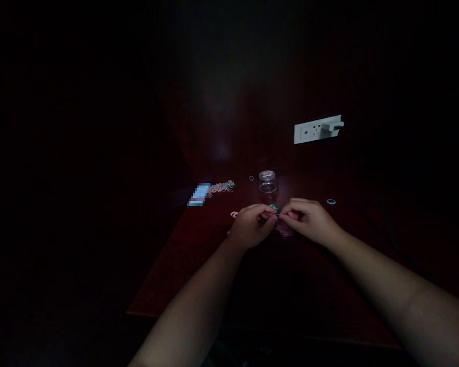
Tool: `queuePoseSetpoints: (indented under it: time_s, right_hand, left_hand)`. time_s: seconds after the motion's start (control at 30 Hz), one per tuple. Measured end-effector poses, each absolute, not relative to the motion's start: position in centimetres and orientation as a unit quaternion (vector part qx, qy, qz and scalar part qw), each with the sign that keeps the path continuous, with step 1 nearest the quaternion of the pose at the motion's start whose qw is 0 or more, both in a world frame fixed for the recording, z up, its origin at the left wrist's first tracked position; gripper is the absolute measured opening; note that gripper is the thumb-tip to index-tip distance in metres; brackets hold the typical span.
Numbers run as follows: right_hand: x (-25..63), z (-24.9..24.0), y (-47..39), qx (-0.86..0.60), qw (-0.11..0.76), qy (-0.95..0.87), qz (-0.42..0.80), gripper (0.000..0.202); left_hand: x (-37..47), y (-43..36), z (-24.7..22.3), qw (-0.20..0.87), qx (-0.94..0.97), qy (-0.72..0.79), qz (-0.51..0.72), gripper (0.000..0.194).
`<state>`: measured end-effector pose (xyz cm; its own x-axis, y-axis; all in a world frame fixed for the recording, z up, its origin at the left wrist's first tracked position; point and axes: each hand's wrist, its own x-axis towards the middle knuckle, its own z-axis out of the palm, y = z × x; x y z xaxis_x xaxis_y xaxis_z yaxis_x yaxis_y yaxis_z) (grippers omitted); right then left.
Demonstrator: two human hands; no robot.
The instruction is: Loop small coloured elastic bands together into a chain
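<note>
Right now your left hand (253, 224) and right hand (309, 219) meet over the bench (183, 255), their fingertips nearly together. Each is closed in a pinch, thumb against fingers, on a thin pale strand (277, 214) that spans the small space between them. It is too small and dim for you to tell exactly what it is.

Just beyond your fingertips is a green piece (274, 208); you cannot tell whether it touches them. Below them, on the near side, lies a pink bundle (285, 231). A pink loop (234, 214) sits just beside your left hand, on its outer side.

Straight ahead of your hands, a clear jar (268, 186) stands upright with its lid (266, 174) on, and a small purple ring (251, 178) lies left of it. Farther out beyond your left hand, a pile of colored bands (222, 187) lies against a bright, blurred screen (199, 194). A blue ring (331, 202) lies beyond your right hand, to its right. Above that hand, the wall socket (308, 133) holds a white plug (334, 126).
</note>
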<state>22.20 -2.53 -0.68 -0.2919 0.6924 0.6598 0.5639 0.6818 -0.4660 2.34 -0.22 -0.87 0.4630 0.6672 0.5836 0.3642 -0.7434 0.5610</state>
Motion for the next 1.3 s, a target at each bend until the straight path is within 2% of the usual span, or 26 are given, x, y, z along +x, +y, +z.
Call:
queuePoseSetpoints:
  time_s: [0.27,0.43,0.63,1.3]
  right_hand:
    - [22.37,-1.02,-2.31,-0.398,0.451,-0.795,0.074,0.014]
    - [22.20,-1.11,-2.43,-0.413,0.442,-0.788,0.119,0.008]
    - [22.03,-0.95,-2.69,-0.413,0.421,-0.791,0.167,0.013]
    - [22.30,-0.82,-2.60,-0.440,0.426,-0.779,0.133,0.017]
  left_hand:
    - [2.37,0.16,-1.29,0.177,0.830,0.325,0.417,0.014]
    - [2.45,0.21,-1.34,0.173,0.828,0.334,0.417,0.013]
    - [2.60,0.06,-1.13,0.171,0.831,0.334,0.411,0.012]
    - [2.61,0.23,-1.47,0.210,0.820,0.337,0.412,0.016]
